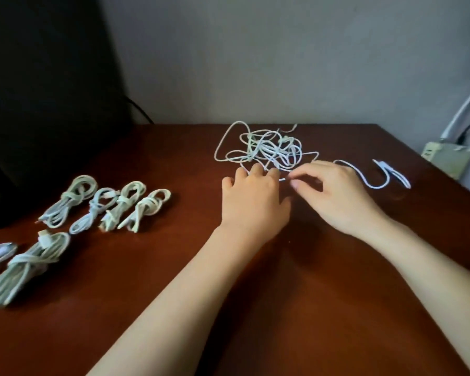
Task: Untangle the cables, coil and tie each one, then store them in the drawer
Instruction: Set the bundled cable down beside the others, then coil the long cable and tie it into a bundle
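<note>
Right at the far middle of the brown table (pixel 337 308) lies the tangle of white cables (pixel 269 147). Our left hand (pixel 255 196) rests palm down, fingers relaxed and slightly spread, tips touching the tangle's near edge. Our right hand (pixel 334 196) pinches one strand between thumb and forefinger, and that loose cable (pixel 375 185) snakes off to the right. Well apart on the left lie four tied coils (pixel 125 204), with a bigger coil (pixel 25 270) nearer us.
</note>
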Demonstrator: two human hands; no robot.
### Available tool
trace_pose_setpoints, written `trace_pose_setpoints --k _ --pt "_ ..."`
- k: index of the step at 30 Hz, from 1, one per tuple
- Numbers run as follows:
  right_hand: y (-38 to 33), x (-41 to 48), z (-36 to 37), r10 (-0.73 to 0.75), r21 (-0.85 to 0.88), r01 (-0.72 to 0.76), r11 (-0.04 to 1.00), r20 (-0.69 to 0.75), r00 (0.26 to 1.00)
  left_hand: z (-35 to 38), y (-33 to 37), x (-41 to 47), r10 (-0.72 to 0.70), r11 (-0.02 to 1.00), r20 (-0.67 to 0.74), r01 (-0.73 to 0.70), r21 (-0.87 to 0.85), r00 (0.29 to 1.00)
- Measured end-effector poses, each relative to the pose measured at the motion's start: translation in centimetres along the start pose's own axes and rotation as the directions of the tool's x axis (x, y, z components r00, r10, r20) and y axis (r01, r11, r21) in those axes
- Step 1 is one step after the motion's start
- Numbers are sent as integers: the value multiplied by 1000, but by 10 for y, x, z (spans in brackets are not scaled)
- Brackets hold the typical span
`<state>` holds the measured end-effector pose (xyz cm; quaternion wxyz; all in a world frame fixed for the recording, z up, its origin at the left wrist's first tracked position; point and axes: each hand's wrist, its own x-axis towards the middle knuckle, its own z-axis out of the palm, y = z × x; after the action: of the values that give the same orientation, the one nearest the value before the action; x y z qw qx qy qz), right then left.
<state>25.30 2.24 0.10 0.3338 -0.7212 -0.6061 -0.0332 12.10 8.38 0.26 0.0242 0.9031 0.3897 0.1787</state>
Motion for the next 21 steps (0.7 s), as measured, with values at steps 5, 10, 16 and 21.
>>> trace_pose_setpoints --k 5,10,16,21 --pt "45 -1 -15 121 -152 -138 979 -113 986 33 16 14 84 992 -18 -86 -96 996" --pt "70 -1 -27 438 -354 -465 811 -159 885 45 9 6 121 965 -116 -145 -220 986" --pt "104 -4 -22 707 -376 -684 625 -101 700 45 11 0 130 938 -166 -176 -299 978" --pt "101 -6 -20 609 -422 -589 689 -105 787 45 8 -1 73 917 -144 -124 -380 987"
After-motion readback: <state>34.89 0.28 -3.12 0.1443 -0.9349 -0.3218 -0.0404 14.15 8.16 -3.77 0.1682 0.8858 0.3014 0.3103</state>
